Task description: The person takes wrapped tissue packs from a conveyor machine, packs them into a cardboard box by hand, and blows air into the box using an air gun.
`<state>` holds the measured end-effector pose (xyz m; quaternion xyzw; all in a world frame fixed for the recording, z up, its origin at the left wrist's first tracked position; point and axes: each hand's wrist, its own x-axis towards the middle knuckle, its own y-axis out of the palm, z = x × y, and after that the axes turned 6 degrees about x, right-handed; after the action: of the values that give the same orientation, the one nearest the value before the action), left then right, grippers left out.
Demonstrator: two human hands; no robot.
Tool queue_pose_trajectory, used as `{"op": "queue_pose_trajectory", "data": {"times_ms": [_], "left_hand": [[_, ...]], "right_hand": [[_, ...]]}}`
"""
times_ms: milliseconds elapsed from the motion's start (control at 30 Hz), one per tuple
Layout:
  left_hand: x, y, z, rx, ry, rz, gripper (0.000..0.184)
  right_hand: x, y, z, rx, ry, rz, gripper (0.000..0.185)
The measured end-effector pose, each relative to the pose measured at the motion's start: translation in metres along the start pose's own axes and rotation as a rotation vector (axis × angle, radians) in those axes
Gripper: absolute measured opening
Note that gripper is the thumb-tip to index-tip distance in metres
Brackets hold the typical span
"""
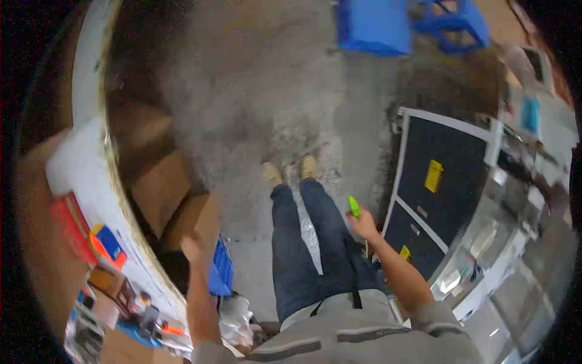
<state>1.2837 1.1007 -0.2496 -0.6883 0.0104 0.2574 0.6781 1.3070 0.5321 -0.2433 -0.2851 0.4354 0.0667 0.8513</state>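
Observation:
My right hand (364, 224) is closed around a small bright green tool (353, 207), which sticks up past the fingers. Its exact kind is not clear from here. On the other side, my left hand (193, 247) hangs in front of open cardboard boxes (162, 188), close to the white tabletop's edge. Motion blurs its fingers, and whether they hold anything does not show. My legs and shoes are visible between the two hands, on a grey floor.
On the left, a white table (121, 200) carries a blue and orange packet (109, 246) and mixed clutter. A dark cabinet (445, 158) with yellow labels stands right, beside a cluttered bench (485, 242). Blue stools (374, 27) are ahead; a blue crate (222, 270) sits low left.

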Motion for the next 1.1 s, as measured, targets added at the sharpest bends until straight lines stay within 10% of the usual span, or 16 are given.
{"op": "queue_pose_trajectory", "data": {"times_ms": [267, 333, 500, 633, 833, 933, 1067, 1100], "left_hand": [[-0.084, -0.068, -0.208, -0.55, 0.159, 0.525, 0.043], [-0.097, -0.12, -0.247, -0.535, 0.327, 0.655, 0.043], [-0.171, -0.093, -0.259, -0.211, 0.982, 0.774, 0.046], [-0.244, -0.147, -0.276, -0.081, 1.224, 1.079, 0.045], [-0.382, -0.231, -0.28, 0.318, 1.451, 1.364, 0.035], [-0.456, -0.26, -0.282, 0.243, 1.394, 1.408, 0.031], [-0.561, -0.309, -0.303, 0.255, 1.236, 1.534, 0.028], [-0.59, -0.325, -0.305, 0.13, 1.329, 1.576, 0.031]], "right_hand": [[-0.194, -0.046, 0.025, 0.136, 0.127, 0.023, 0.04], [-0.286, -0.059, 0.009, 0.083, -0.135, 0.076, 0.041], [-0.474, -0.074, -0.085, -0.248, 0.463, 0.222, 0.035], [-0.594, -0.079, -0.028, 0.703, 0.265, 0.548, 0.04], [-0.738, -0.006, -0.121, 0.298, 0.36, 0.208, 0.037], [-0.796, 0.027, -0.134, 0.862, -0.111, 0.273, 0.029], [-0.852, 0.066, -0.202, 0.886, 0.534, 0.036, 0.032], [-0.875, 0.102, -0.229, 0.9, 0.395, -0.114, 0.034]]}}
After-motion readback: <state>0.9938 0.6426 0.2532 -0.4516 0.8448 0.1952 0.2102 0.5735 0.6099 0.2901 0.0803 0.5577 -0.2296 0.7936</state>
